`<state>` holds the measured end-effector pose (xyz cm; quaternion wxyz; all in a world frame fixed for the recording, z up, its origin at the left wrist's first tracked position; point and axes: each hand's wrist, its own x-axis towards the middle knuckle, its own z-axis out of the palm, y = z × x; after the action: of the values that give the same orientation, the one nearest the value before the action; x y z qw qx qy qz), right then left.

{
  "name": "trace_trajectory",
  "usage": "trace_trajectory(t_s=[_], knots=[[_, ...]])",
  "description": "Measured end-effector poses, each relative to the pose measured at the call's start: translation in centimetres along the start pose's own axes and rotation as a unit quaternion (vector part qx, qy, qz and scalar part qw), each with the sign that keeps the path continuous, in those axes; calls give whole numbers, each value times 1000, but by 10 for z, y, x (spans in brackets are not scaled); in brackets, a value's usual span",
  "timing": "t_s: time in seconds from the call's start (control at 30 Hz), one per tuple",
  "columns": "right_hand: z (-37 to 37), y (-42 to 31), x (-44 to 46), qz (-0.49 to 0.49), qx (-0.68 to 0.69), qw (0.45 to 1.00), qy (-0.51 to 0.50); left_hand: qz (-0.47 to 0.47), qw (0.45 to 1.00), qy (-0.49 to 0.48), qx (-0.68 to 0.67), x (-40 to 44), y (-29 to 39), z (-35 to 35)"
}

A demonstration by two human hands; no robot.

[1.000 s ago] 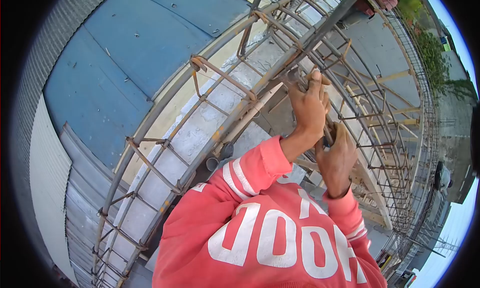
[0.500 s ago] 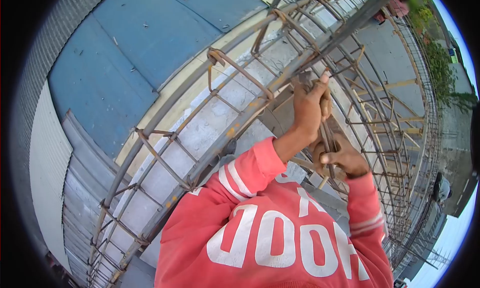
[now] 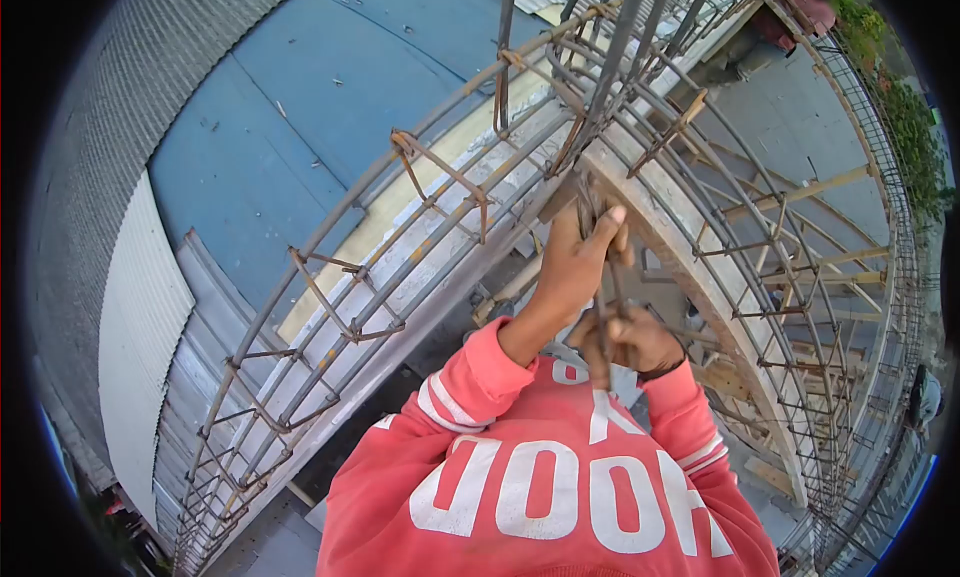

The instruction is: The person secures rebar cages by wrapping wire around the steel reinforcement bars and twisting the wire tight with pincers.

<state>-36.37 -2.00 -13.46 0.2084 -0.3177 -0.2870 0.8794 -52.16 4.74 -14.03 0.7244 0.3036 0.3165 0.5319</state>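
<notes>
Both my hands are on a pair of long, thin dark metal bars (image 3: 605,277) that run side by side, close to the corner of a steel rebar cage. My left hand (image 3: 582,257) is closed around their upper part, its thumb lying along the top. Lower down, near my chest, my right hand (image 3: 635,342) is closed around the lower part, slightly blurred. Whether the bars are one tool or separate pieces I cannot make out. Just above my left hand is the cage corner (image 3: 590,132), where upright rods meet the sloping ones.
One rebar cage (image 3: 350,287) runs down to the left beside a concrete ledge; another (image 3: 740,247) curves down to the right. Blue metal sheets (image 3: 290,107) lie beyond. Timber props (image 3: 810,192) stand below right. Another person (image 3: 800,12) is at the upper right.
My view has shifted, and the cage corner sits farther left. Both hands have moved left and down in the picture, still gripping the bars; my right hand is closer to my chest.
</notes>
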Motion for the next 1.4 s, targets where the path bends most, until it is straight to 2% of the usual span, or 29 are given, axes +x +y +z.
trace_trajectory(t_s=[0.03, 0.1, 0.13, 0.17, 0.23, 0.3, 0.37, 0.4, 0.47, 0.5, 0.57, 0.6, 0.67, 0.73, 0.77, 0.8, 0.83, 0.9, 1.0, 1.07, 1.1, 1.17, 1.2, 1.27, 1.33, 1.37, 1.4], knots=[[0, 1, 5, -4, -4, 1000, -10, 8, 1000, 1, 8, -4, -3, 1], [-3, 7, 13, -99, -243, 962, 71, 12, 990, 37, 135, -10, -12, 3], [1, 11, 16, -172, -183, 961, 115, 54, 969, 43, 238, -13, -13, 5], [-6, 14, 14, -174, -183, 962, 107, 59, 967, 48, 243, -16, -15, 5], [-22, 20, 10, -217, -183, 950, 129, 110, 938, -26, 329, -21, -20, 2], [-17, 17, -1, -217, -141, 961, 100, 90, 918, -37, 384, -30, -9, 7], [-21, 20, -11, -171, -107, 976, 84, 198, 876, -64, 435, -31, -18, 8], [-28, 26, -13, -174, -106, 976, 79, 201, 873, -63, 440, -35, -20, 13], [-46, 39, -10, -166, -32, 985, -15, 182, 876, -53, 445, -42, -24, 24], [-48, 44, -13, -170, -32, 985, -20, 185, 873, -53, 449, -44, -24, 29], [-45, 49, -16, -175, 37, 984, -6, 170, 830, -102, 521, -48, -21, 39], [-43, 45, -21, -196, 8, 980, -18, 175, 826, -102, 526, -49, -18, 44], [-36, 35, -33, -212, -24, 977, 4, 119, 726, -114, 668, -53, -7, 53], [-42, 26, -43, -219, -137, 965, 47, 300, 711, -3, 636, -50, 30, 58], [-42, 23, -50, -224, -137, 964, 44, 364, 715, 108, 588, -55, 58, 79], [-39, 20, -61, -229, -156, 958, 74, 453, 660, 164, 576, -43, 85, 75], [-38, 20, -68, -233, -175, 951, 103, 497, 667, 212, 513, -33, 111, 86], [-43, 26, -81, -246, -188, 946, 101, 555, 635, 259, 471, -2, 153, 88], [-46, 35, -99, -270, -236, 923, 142, 559, 630, 260, 472, 49, 177, 83], [-45, 38, -113, -283, -290, 901, 151, 501, 802, 158, 285, 64, 175, 102], [-46, 41, -118, -286, -288, 901, 151, 501, 801, 155, 287, 77, 174, 99], [-49, 48, -129, -313, -361, 859, 184, 540, 772, 182, 281, 96, 167, 90], [-52, 52, -134, -313, -358, 860, 183, 558, 753, 229, 262, 101, 164, 95], [-59, 60, -144, -263, -442, 827, 225, 536, 774, 233, 242, 99, 168, 97], [-66, 81, -150, -256, -439, 831, 228, 519, 791, 240, 217, 94, 162, 90], [-74, 85, -148, -264, -437, 826, 238, 543, 770, 251, 222, 103, 161, 85], [-76, 87, -147, -260, -394, 855, 216, 567, 749, 258, 226, 111, 168, 94]])
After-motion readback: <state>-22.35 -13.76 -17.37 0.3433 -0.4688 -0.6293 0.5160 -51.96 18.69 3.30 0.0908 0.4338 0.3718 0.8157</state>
